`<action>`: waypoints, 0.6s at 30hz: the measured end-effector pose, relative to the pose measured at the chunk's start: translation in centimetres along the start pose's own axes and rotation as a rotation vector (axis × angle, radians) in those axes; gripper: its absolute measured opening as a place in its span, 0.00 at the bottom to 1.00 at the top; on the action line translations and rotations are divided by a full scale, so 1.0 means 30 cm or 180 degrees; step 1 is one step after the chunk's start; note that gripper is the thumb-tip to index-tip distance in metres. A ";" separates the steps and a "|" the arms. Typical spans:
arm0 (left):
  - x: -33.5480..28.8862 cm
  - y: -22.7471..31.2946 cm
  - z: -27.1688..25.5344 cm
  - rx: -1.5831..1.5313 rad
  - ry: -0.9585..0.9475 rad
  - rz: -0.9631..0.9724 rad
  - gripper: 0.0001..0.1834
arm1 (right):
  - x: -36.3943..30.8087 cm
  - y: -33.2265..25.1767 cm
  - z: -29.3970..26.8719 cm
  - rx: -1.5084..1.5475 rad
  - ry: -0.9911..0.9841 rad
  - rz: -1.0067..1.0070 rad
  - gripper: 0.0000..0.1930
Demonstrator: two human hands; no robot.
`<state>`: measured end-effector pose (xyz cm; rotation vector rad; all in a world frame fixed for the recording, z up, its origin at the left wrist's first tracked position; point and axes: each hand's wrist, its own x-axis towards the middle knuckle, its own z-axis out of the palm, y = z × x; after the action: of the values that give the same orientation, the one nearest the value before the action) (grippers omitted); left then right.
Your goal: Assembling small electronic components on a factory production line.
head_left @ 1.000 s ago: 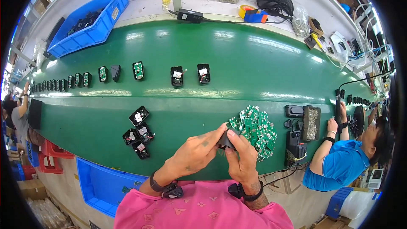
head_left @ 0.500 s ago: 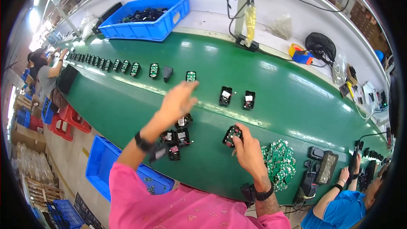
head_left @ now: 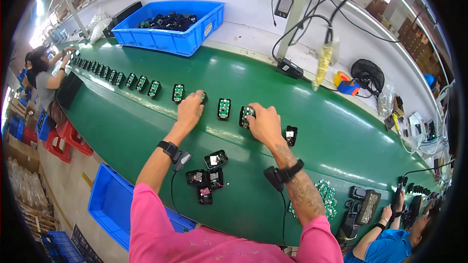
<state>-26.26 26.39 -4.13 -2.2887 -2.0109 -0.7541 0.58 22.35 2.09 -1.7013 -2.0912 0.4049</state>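
Note:
My right hand (head_left: 267,125) grips a small black housing (head_left: 247,117) with a circuit board in it, at the row on the green bench. My left hand (head_left: 191,112) has its fingertips closed around another small black housing (head_left: 204,98), mostly covered by the fingers. Between the hands lies a black housing with a green board (head_left: 224,108). Left of my left hand is a similar housing (head_left: 178,93). Right of my right hand sits an open housing with a white part inside (head_left: 290,136).
Several open housings (head_left: 205,195) lie in a cluster near me. A pile of green circuit boards (head_left: 325,196) is at the right. A blue bin (head_left: 204,28) of black parts stands at the back. More housings (head_left: 130,80) line up leftward. Co-workers sit at both ends.
My right hand has carried its housing from near me out to the row. My left hand has moved to the dark housing in the row and closed on it. The view has shifted.

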 end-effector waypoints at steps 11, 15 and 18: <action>-0.029 0.047 -0.068 -0.0402 0.0091 -0.0111 0.26 | 0.123 0.050 0.028 -0.0847 -0.0235 -0.0086 0.27; -0.094 0.066 -0.169 -0.0750 0.0352 0.0166 0.19 | 0.059 0.092 -0.112 -0.1215 -0.0489 -0.0733 0.40; -0.179 0.180 -0.250 -0.1424 -0.0009 -0.0139 0.18 | -0.025 0.132 -0.071 -0.1432 -0.0657 -0.0870 0.44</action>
<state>-24.17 18.08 2.25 -2.4594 -2.0694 -1.3232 5.13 22.38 2.00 -1.6160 -2.6807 0.0230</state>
